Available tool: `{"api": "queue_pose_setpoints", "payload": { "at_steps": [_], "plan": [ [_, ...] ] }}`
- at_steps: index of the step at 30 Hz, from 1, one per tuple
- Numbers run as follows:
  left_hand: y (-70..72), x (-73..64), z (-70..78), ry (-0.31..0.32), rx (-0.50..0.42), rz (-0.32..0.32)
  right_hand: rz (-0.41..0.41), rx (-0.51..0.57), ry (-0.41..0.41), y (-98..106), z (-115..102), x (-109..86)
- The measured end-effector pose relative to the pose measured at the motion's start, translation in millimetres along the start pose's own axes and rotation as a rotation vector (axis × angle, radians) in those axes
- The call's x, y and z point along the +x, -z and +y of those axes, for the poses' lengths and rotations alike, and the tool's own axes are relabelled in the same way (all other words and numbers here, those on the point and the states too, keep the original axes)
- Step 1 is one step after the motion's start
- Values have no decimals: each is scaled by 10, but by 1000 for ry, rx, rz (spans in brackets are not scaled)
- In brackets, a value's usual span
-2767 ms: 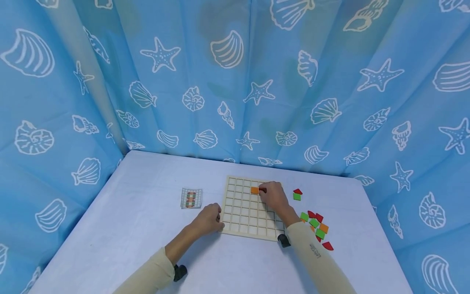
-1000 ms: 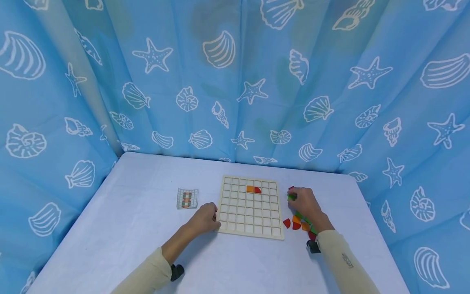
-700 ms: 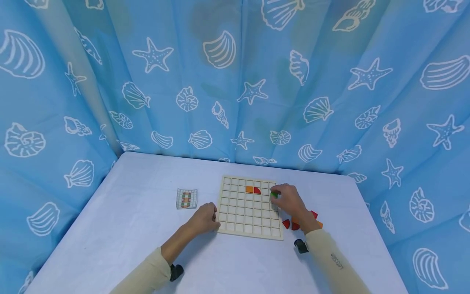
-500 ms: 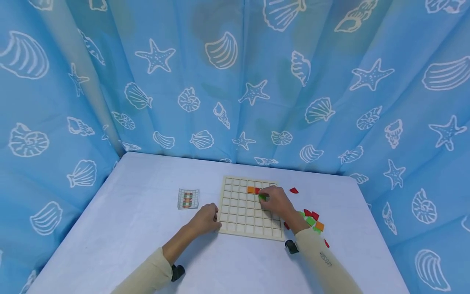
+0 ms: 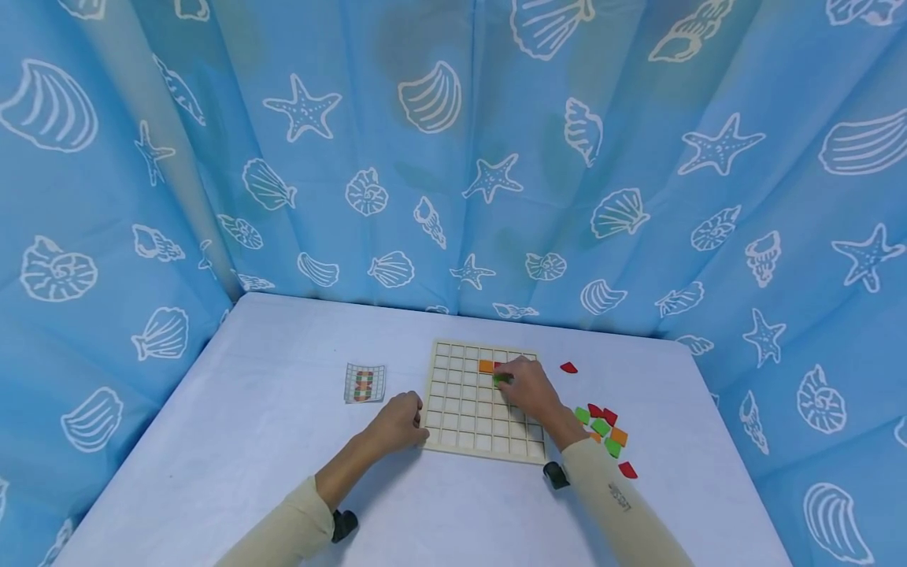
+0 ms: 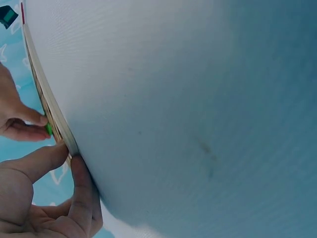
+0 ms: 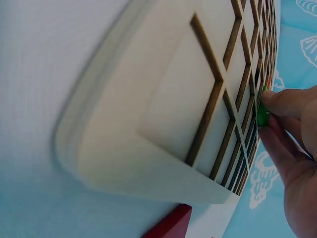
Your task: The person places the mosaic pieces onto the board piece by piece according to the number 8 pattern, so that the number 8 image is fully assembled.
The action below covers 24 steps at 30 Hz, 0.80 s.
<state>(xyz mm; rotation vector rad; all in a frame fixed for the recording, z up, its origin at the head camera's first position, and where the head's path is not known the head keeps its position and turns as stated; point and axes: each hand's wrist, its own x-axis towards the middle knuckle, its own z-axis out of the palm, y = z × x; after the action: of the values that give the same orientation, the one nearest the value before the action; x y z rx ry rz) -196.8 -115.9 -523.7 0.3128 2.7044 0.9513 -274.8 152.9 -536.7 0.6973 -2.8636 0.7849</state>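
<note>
A pale wooden grid board (image 5: 448,400) lies on the table. My left hand (image 5: 394,421) grips its near left corner, thumb and fingers at the edge in the left wrist view. Over the upper right part of the grid, my right hand (image 5: 530,387) pinches a green tile (image 5: 501,379) between thumb and fingers; the right wrist view shows this green tile (image 7: 263,110) right at the grid ridges. An orange square tile (image 5: 486,366) sits in a cell just beyond. Beside it is a red quarter-round tile (image 5: 498,365), mostly covered by the right hand.
Several loose green, orange and red tiles (image 5: 601,426) lie in a pile right of the board. Single red tiles lie apart, one farther back (image 5: 569,368) and one nearer (image 5: 627,470). A pattern card (image 5: 364,383) with a coloured grid lies left of the board.
The right hand left the red quarter-round tile beside the orange one, moved right, took the green tile from behind the pile and brought it back over the board. The left hand stayed at the corner.
</note>
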Motion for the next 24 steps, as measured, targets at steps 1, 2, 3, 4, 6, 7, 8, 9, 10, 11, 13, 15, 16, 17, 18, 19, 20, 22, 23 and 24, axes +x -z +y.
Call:
{"api": "queue_pose_setpoints", "payload": {
  "at_steps": [1,2,3,4,6,7,8,9,10,11,13,15,16,17,18,19,20,22,23,24],
  "plan": [
    [-2,2,-2,-2,1,0,0,-6,12,3,0,-6],
    [-3,1,-3,-6,3,2,-4,-10,24,8,0,-13],
    [-4,1,-4,-12,3,4,-11,-14,34,13,2,-18],
    [-4,2,-6,-18,5,6,-20,-14,37,21,0,-22],
    [-3,-3,-6,-29,8,9,-34,-8,34,39,-9,-23],
    [-2,-5,-7,-33,8,10,-37,-5,27,47,-13,-22],
    [0,-7,-7,-36,9,10,-36,5,24,54,-15,-20],
    [3,-9,-4,-37,8,9,-32,11,17,58,-18,-18],
    [4,-9,-4,-38,9,8,-27,19,10,61,-22,-16],
    [6,-10,-4,-37,9,7,-25,20,7,60,-22,-17],
    [7,-10,-3,-36,7,6,-30,19,-2,54,-21,-22],
    [6,-9,-3,-40,9,5,-47,20,-13,51,-14,-34],
    [6,-8,-3,-41,9,7,-58,23,-21,55,-8,-42],
    [5,-9,-3,-43,9,8,-66,24,-30,61,1,-48],
    [5,-9,-4,-48,10,9,-68,33,-44,77,9,-54],
    [4,-10,-3,-50,11,9,-63,37,-63,96,27,-61],
    [3,-10,-6,-54,13,10,-50,39,-84,119,51,-66],
    [2,-10,-6,-50,13,8,-9,44,-138,185,114,-74],
    [2,-6,-11,-50,16,7,22,41,-166,218,157,-75],
    [2,-3,-14,-50,17,7,49,38,-203,254,202,-78]
  ]
}}
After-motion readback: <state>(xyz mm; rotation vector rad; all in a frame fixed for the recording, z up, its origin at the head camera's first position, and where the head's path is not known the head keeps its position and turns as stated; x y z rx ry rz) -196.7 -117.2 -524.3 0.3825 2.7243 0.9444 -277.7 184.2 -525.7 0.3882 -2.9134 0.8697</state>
